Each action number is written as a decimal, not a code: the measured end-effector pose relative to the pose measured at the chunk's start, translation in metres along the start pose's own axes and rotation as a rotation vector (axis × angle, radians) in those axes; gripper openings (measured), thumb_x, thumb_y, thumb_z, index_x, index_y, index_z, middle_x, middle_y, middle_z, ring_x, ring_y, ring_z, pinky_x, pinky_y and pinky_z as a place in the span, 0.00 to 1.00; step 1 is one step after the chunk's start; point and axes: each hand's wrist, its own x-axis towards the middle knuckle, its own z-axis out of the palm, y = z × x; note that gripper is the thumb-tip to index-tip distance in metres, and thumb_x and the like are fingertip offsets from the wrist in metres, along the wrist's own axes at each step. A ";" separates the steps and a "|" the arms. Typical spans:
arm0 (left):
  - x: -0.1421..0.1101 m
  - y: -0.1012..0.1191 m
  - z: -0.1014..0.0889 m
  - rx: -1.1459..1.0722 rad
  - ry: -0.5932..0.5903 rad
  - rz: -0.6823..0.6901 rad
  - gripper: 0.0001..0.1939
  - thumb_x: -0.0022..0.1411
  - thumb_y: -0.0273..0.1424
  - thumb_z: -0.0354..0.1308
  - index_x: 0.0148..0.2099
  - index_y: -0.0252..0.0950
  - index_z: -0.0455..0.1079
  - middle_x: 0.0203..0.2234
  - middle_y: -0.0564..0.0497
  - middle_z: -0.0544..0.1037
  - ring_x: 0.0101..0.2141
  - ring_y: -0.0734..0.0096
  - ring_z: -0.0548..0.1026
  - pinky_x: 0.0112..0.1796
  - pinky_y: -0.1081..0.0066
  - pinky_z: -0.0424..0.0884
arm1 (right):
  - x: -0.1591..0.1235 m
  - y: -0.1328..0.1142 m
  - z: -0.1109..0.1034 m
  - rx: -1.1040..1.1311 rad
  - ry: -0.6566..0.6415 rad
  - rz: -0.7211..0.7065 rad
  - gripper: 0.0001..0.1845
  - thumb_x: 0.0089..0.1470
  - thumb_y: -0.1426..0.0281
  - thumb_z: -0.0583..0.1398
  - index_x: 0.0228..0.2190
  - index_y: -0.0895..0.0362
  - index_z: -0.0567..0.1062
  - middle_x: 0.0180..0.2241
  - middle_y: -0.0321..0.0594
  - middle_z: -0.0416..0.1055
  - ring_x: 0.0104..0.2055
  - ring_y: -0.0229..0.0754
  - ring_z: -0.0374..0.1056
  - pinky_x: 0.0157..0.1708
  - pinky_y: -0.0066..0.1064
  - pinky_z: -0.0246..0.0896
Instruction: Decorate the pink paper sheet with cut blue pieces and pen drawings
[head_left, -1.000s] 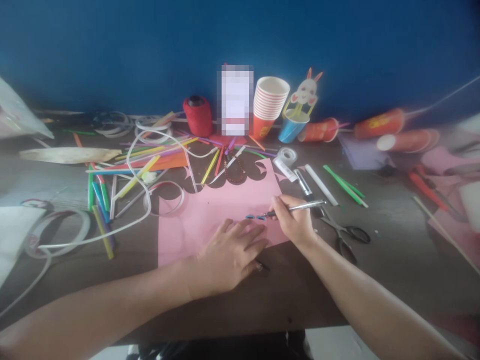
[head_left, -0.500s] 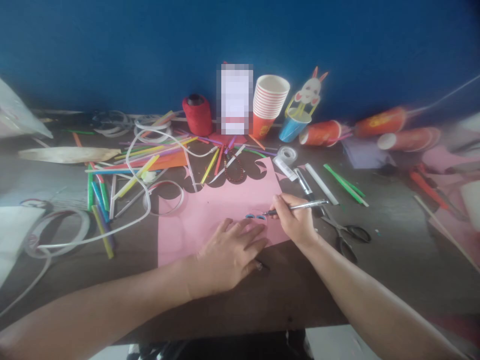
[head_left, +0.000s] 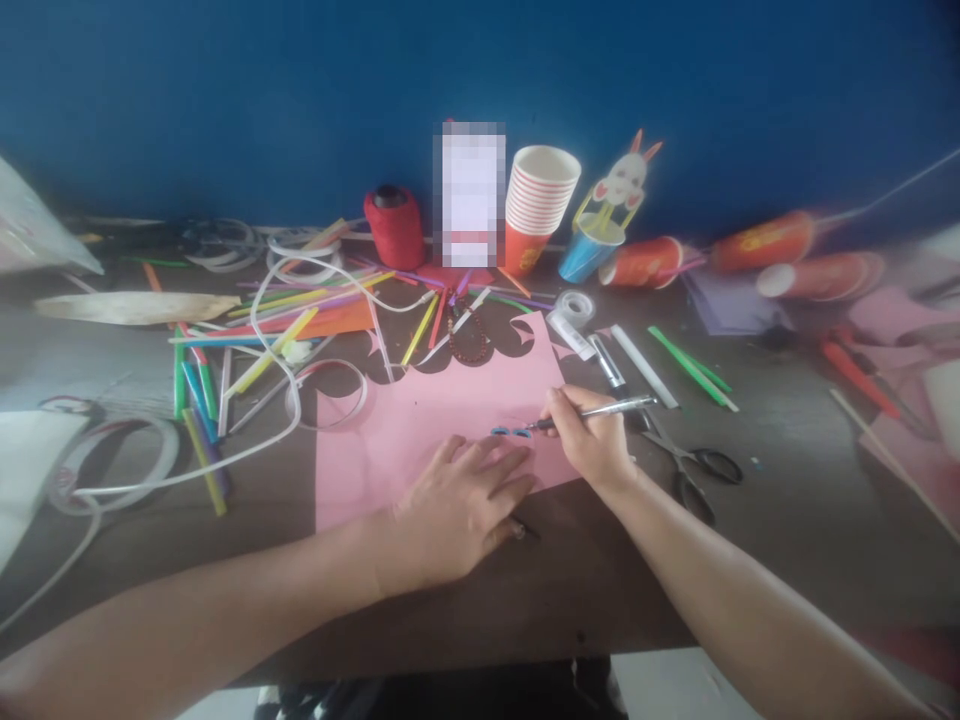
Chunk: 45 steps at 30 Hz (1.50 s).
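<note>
A sheet of pink paper [head_left: 375,440] with scalloped cut-outs along its far edge lies on the dark table. My left hand [head_left: 469,505] rests flat on the sheet's near part, fingers spread. Just beyond its fingertips, two small blue-rimmed shapes [head_left: 512,432] show on the pink surface; the fingers partly cover what lies below them. My right hand [head_left: 592,435] is closed around a pen [head_left: 619,408], whose tip points left, close to the right blue-rimmed shape. Whether the tip touches the paper I cannot tell.
Scissors [head_left: 686,465] lie right of my right hand, near a marker [head_left: 606,362] and a tape roll [head_left: 574,308]. Behind stand stacked paper cups [head_left: 541,200], a red thread spool [head_left: 394,228] and a rabbit figure [head_left: 624,180] in a blue cup. Straws [head_left: 202,395] and a white cable [head_left: 259,310] spread left.
Both hands and the pen keep practically the same position over the pink sheet. The camera view has shifted very slightly.
</note>
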 end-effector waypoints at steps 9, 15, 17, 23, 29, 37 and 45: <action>0.000 0.000 -0.001 -0.003 0.005 -0.001 0.23 0.63 0.39 0.47 0.59 0.40 0.57 0.60 0.49 0.57 0.57 0.55 0.53 0.48 0.55 0.57 | -0.001 -0.001 0.000 0.000 0.006 -0.009 0.18 0.58 0.65 0.52 0.19 0.57 0.69 0.16 0.34 0.66 0.19 0.34 0.64 0.22 0.25 0.58; 0.000 0.000 0.000 -0.007 0.009 -0.003 0.23 0.63 0.38 0.47 0.58 0.39 0.57 0.60 0.49 0.57 0.57 0.55 0.53 0.48 0.53 0.57 | 0.000 -0.001 -0.001 0.006 0.019 0.013 0.19 0.58 0.63 0.52 0.19 0.57 0.69 0.16 0.34 0.66 0.19 0.35 0.64 0.22 0.26 0.59; 0.000 0.000 0.001 -0.006 0.011 0.000 0.23 0.62 0.38 0.47 0.58 0.39 0.57 0.60 0.49 0.57 0.58 0.54 0.52 0.48 0.53 0.57 | 0.000 -0.001 -0.001 0.009 0.017 0.014 0.19 0.58 0.63 0.51 0.19 0.57 0.69 0.16 0.34 0.66 0.19 0.35 0.64 0.22 0.26 0.59; 0.000 0.000 0.001 -0.010 0.014 -0.001 0.23 0.62 0.38 0.48 0.59 0.39 0.57 0.60 0.49 0.57 0.57 0.55 0.53 0.48 0.53 0.57 | -0.001 -0.001 0.000 -0.002 -0.011 -0.008 0.18 0.58 0.64 0.52 0.19 0.57 0.68 0.16 0.34 0.65 0.19 0.34 0.64 0.22 0.26 0.58; 0.000 0.000 0.001 -0.006 0.017 0.004 0.23 0.62 0.38 0.48 0.59 0.38 0.57 0.60 0.49 0.57 0.57 0.54 0.53 0.47 0.53 0.57 | 0.000 0.000 -0.001 0.011 0.012 0.008 0.19 0.58 0.64 0.51 0.19 0.57 0.68 0.16 0.33 0.65 0.19 0.35 0.64 0.22 0.26 0.58; 0.000 0.000 0.000 -0.010 0.018 -0.002 0.23 0.62 0.38 0.48 0.59 0.39 0.57 0.60 0.49 0.57 0.57 0.55 0.53 0.48 0.54 0.57 | -0.001 -0.001 -0.001 -0.008 -0.001 -0.011 0.19 0.58 0.63 0.52 0.18 0.57 0.68 0.16 0.34 0.65 0.19 0.35 0.63 0.22 0.26 0.58; 0.000 0.000 0.001 -0.005 0.028 -0.008 0.23 0.63 0.38 0.47 0.59 0.39 0.57 0.60 0.48 0.57 0.57 0.56 0.53 0.46 0.56 0.58 | -0.001 0.001 0.000 0.036 0.032 0.042 0.20 0.58 0.61 0.52 0.19 0.57 0.69 0.16 0.34 0.65 0.19 0.35 0.64 0.21 0.26 0.60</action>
